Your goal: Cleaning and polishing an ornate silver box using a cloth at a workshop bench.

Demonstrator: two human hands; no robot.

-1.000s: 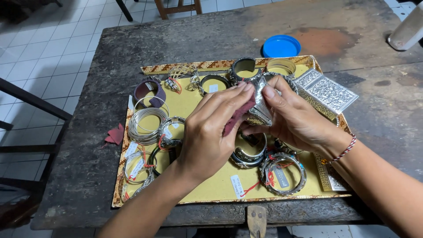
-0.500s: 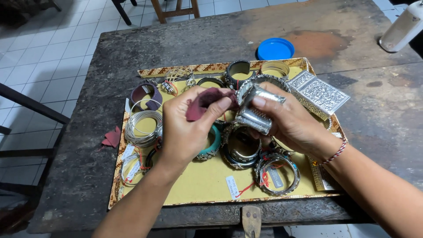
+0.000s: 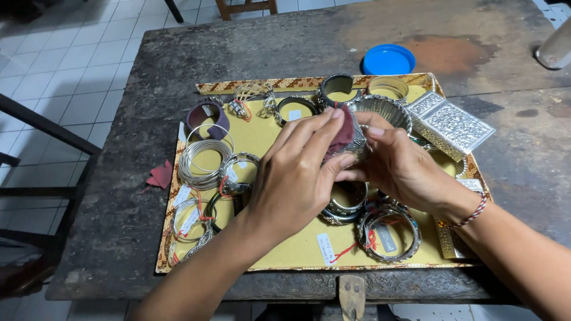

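Pinched between the fingers of the left hand (image 3: 297, 178) is a small dark red cloth (image 3: 343, 134), pressed flat against the side of a wide silver cuff bangle (image 3: 380, 113) that the right hand (image 3: 404, 169) grasps from below, thumb on its rim; the bangle is held up above the middle of a yellow-lined tray (image 3: 297, 252) with a patterned brown border. White paper tags on red thread lie along the tray's left edge (image 3: 189, 217) and near its front (image 3: 327, 248), and one sits inside an ornate bangle (image 3: 389, 235) at the front right. A stack of thin wire bangles (image 3: 202, 160) and a purple band (image 3: 206, 117) lie at the left. A rectangular embossed silver box (image 3: 455, 125) rests tilted over the tray's right rim. A round blue plastic lid (image 3: 388, 59) sits on the rough, stained dark table (image 3: 523, 172) behind the tray, and a scrap of red cloth (image 3: 159, 175) lies left of it.
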